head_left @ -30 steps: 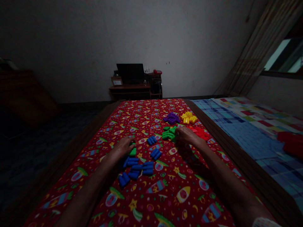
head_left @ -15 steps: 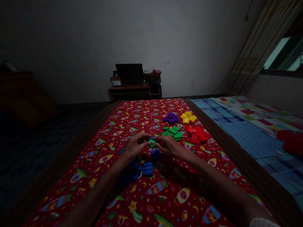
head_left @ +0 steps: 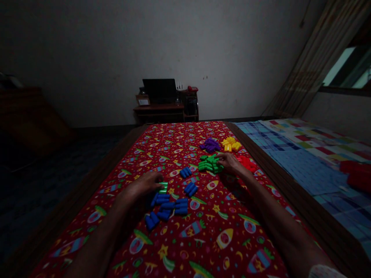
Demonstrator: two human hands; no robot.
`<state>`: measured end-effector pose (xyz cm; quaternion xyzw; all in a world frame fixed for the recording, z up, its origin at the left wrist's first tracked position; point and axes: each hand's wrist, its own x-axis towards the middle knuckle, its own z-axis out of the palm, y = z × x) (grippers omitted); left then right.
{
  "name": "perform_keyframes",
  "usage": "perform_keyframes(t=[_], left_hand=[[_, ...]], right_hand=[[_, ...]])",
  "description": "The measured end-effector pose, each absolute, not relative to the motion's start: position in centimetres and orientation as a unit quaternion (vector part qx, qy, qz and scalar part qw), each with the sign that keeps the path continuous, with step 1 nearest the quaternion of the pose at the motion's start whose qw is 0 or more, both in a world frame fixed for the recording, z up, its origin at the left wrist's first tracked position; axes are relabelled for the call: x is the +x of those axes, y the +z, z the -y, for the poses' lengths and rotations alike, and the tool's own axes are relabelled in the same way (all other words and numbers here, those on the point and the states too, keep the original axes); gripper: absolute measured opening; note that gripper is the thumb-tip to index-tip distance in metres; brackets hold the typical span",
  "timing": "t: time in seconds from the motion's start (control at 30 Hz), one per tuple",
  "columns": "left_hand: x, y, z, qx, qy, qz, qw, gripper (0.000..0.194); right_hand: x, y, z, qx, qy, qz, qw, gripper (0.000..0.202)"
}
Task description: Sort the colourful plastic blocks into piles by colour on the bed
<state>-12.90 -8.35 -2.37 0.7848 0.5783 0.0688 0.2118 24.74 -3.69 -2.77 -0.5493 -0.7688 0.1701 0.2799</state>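
Note:
My left hand (head_left: 147, 183) is closed in a pinch on a green toy block (head_left: 163, 188) made of ridged plastic, just above the blue blocks. Several loose blue toy blocks (head_left: 167, 206) lie on the cloth below and right of that hand, with two more blue clusters farther up. My right hand (head_left: 230, 163) reaches to the right edge of a pile of green blocks (head_left: 206, 164). Its thumb and forefinger close around a green block at that edge, and its fingers partly cover the pile.
Purple blocks (head_left: 210, 145) and yellow blocks (head_left: 230, 144) sit behind the green pile. Red blocks (head_left: 247, 164) lie right of my right hand. A red patterned cloth (head_left: 185, 241) covers the table. Beyond stand a desk (head_left: 159, 109) and monitor (head_left: 160, 90); a bed (head_left: 308, 166) adjoins the right.
My hands were together over the cloth around a small green piece. The left has since moved left and down with a green block; the right has gone right and forward to the green pile.

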Motion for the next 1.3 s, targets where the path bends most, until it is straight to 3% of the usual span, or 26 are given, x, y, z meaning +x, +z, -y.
perform_keyframes(t=[0.2,0.4,0.53,0.73,0.93,1.17,1.3], left_hand=[[-11.9,-0.5,8.7,0.775,0.06,-0.583,0.235,0.021],[-9.0,0.2,9.2,0.712,0.265,-0.56,0.331,0.025],[-6.0,-0.3,10.1,0.691,0.339,-0.518,0.374,0.025],[-6.2,0.5,10.4,0.736,0.309,-0.506,0.328,0.031],[-13.8,2.2,8.7,0.742,0.25,-0.592,0.192,0.054],[-14.8,0.5,8.7,0.753,0.159,-0.606,0.2,0.064],[-13.1,0.1,9.1,0.776,0.123,-0.58,0.215,0.064]], right_hand=[[22.3,-0.1,5.3,-0.516,0.188,0.761,0.345,0.027],[18.1,0.1,8.8,-0.384,0.283,0.812,0.337,0.034],[16.4,-1.1,10.1,-0.343,0.254,0.849,0.311,0.035],[17.0,-0.8,9.1,-0.358,0.21,0.86,0.297,0.025],[20.8,-0.9,6.0,-0.515,0.094,0.786,0.327,0.027],[22.0,-1.5,5.9,-0.627,-0.008,0.751,0.205,0.033],[21.7,-0.5,6.1,-0.636,-0.029,0.739,0.22,0.035]])
